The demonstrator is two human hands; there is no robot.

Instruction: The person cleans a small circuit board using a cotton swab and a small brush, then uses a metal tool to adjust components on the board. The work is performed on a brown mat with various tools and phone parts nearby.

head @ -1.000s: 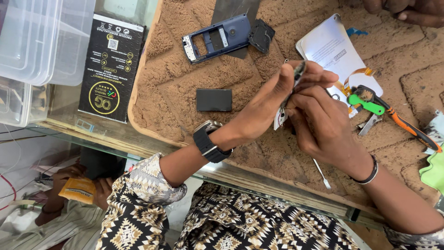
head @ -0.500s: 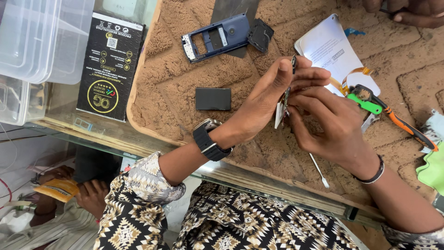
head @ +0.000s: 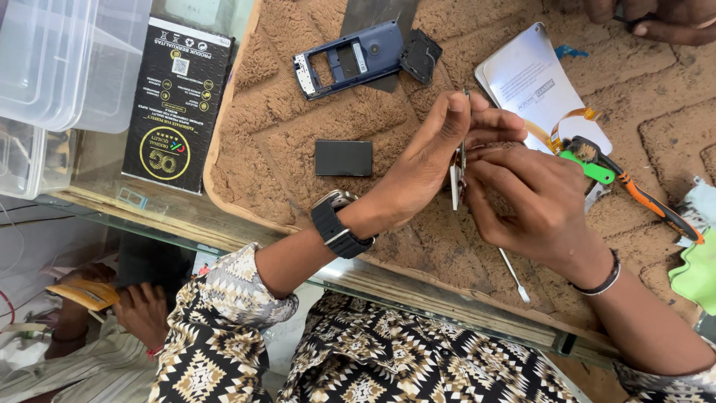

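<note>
Blue phone frame (head: 349, 58), black battery (head: 343, 157), green-handled brush (head: 589, 160).

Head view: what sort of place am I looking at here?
Probably a small phone-repair counter. An opened blue phone shell and a loose black battery lie on a brown mat over a glass counter, and both hands hold a thin phone part edge-on.

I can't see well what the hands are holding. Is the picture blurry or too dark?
Head view: bright, even daylight, soft shadows; mat sharp. The thin part sits edge-on between left hand and right hand, mostly hidden by fingers, not by blur.
</note>
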